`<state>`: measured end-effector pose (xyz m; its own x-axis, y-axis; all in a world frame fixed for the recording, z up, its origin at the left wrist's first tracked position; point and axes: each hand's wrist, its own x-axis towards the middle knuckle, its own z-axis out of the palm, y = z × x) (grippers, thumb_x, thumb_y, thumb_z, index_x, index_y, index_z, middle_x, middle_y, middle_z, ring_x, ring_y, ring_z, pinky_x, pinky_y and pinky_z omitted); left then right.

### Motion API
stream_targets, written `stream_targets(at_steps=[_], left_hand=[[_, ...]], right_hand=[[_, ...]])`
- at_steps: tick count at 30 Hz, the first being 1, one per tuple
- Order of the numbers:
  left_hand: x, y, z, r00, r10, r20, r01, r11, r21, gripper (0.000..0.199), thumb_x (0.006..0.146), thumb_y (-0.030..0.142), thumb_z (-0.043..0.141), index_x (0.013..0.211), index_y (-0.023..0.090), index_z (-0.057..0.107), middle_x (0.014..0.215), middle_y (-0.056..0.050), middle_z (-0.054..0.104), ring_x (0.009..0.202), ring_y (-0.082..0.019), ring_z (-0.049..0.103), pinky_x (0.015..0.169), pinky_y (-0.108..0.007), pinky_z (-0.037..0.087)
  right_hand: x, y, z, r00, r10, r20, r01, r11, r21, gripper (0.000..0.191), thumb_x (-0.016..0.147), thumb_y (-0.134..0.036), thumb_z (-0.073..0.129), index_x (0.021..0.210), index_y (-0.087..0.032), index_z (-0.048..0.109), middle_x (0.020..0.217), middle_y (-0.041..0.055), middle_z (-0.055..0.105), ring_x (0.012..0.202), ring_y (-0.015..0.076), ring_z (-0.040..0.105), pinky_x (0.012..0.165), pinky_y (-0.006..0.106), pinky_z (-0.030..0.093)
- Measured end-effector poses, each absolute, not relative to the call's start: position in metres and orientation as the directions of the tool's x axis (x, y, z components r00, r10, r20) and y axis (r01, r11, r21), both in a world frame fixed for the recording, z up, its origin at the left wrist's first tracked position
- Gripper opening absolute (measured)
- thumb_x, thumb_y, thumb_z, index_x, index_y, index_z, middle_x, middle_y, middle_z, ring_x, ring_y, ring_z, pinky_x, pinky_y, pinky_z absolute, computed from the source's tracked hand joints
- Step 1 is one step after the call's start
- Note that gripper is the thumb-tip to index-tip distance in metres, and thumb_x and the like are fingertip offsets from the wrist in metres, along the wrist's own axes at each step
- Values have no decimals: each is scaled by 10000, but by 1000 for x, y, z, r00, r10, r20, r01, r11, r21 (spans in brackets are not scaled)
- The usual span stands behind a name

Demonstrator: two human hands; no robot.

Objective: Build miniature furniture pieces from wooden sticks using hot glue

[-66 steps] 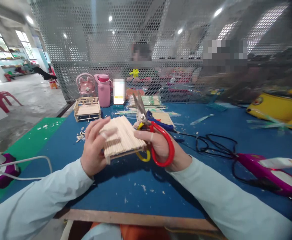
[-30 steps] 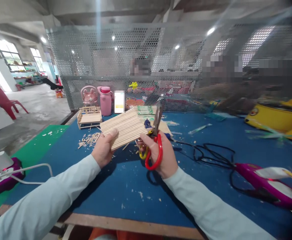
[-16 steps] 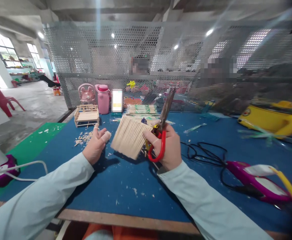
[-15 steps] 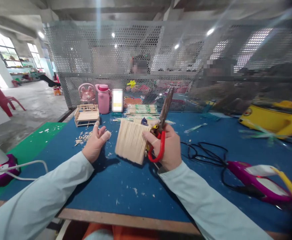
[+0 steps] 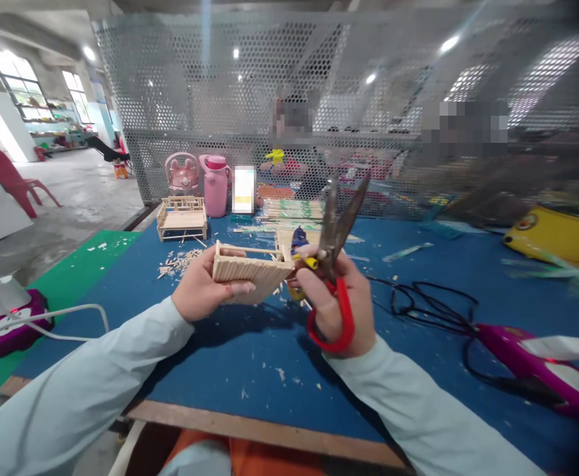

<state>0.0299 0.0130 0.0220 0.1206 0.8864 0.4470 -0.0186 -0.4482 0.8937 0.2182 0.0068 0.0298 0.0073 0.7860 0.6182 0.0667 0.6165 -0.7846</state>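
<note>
the left hand (image 5: 195,291) pinches a pale wooden-stick panel (image 5: 252,272) lying left of open, red-handled metal scissors (image 5: 347,318) gripped by the right hand (image 5: 361,297).

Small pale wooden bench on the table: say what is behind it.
Behind the bench is a pink, rounded, plastic-looking eared object; its base is covered and cannot be seen.

Over the table (image 5: 250,377), the stick frame (image 5: 252,271) is in front of me, the scissors (image 5: 344,317) to its right. Beyond my left hand (image 5: 203,287) lie stick scraps (image 5: 183,263), then a miniature bench (image 5: 183,221). Behind that, a bottle (image 5: 215,188) and, right of it, a phone (image 5: 243,190) stand before the perforated screen (image 5: 165,92). A power strip (image 5: 19,336) lies far left; at right, a pot (image 5: 542,231).
</note>
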Motion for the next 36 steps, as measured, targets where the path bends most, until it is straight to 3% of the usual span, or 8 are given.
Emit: stream_targets(at_steps=[4,8,11,16,24,30,36], left_hand=[[26,13,24,94,877,472,14,-475,880,399,507,222,797,830,139,579,782,-24,641,699,-135,598,646,-253,513],[24,15,23,97,858,505,12,-508,861,393,494,241,805,805,140,588,759,-29,652,669,-143,612,620,-259,520],[24,15,22,85,845,527,77,-533,842,341,504,244,802,754,141,595,722,-18,642,626,-132,603,591,-250,517],[26,13,19,103,816,568,133,-577,806,333,527,240,799,771,145,593,724,-21,640,623,-131,611,587,-241,520],[32,11,10,130,834,536,65,-546,835,320,574,284,778,788,150,581,742,-22,624,646,-141,621,617,-259,530],[36,7,7,156,868,471,36,-482,876,338,581,332,775,801,147,597,780,-51,646,694,-161,625,674,-295,530],[41,1,12,207,878,432,-24,-437,899,374,525,246,799,812,152,578,739,-27,670,662,-156,639,634,-276,536]], right_hand=[[247,18,40,-62,698,713,271,700,-661,214,773,-347,576,954,-238,547,718,-20,559,573,124,535,549,279,458],[276,24,52,-429,502,751,570,795,-206,195,727,-277,636,904,-219,580,679,-2,580,556,138,539,511,268,436],[287,25,55,-606,398,689,595,802,60,204,759,-248,600,961,-221,591,728,47,629,642,180,598,544,284,464],[291,24,57,-729,295,618,578,750,323,213,791,-259,550,984,-198,619,785,77,653,682,190,622,522,270,452],[285,19,95,-849,195,491,482,666,570,260,841,-212,391,885,-211,647,752,81,649,635,186,567,470,275,344],[282,18,102,-884,189,428,424,710,562,256,841,-171,385,818,-203,637,699,72,628,604,171,530,478,279,315],[278,11,105,-894,207,398,413,727,549,270,838,-134,378,800,-201,637,657,52,605,561,153,502,468,272,285]])
